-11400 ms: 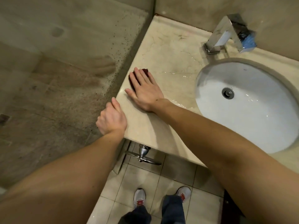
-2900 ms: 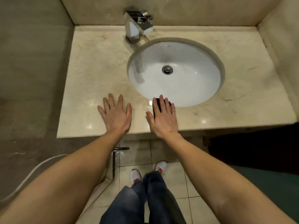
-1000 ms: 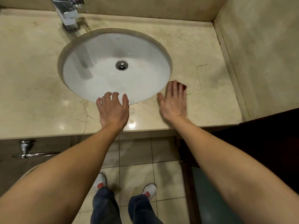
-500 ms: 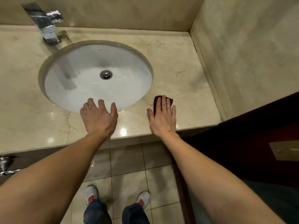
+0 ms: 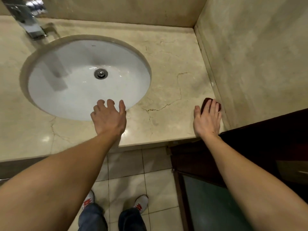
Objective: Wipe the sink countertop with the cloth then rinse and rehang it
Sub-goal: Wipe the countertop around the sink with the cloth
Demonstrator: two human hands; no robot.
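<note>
A beige marble countertop (image 5: 168, 52) fills a tiled corner, meeting the side wall (image 5: 253, 55) on the right, with a white oval sink (image 5: 70, 90) set under it and a chrome faucet (image 5: 30, 25) at the back left. Compared with half a second earlier, the right hand (image 5: 207, 121) has slid the dark red cloth (image 5: 206, 102) away from the basin's edge to the front right corner, where the cloth now sits just beside the wall. That hand lies flat with its fingers straight and together, pressing the cloth to the marble; only the cloth's far end shows past the fingertips. The left hand (image 5: 109, 118) remains on the front rim of the sink, fingers spread and lightly bent, holding nothing. The basin holds only its metal drain plug (image 5: 100, 73) and a few wet glints. A small mark near the basin's back wall is too faint to read. Below, white shoes (image 5: 140, 203) stand on floor tiles (image 5: 126, 164).
</note>
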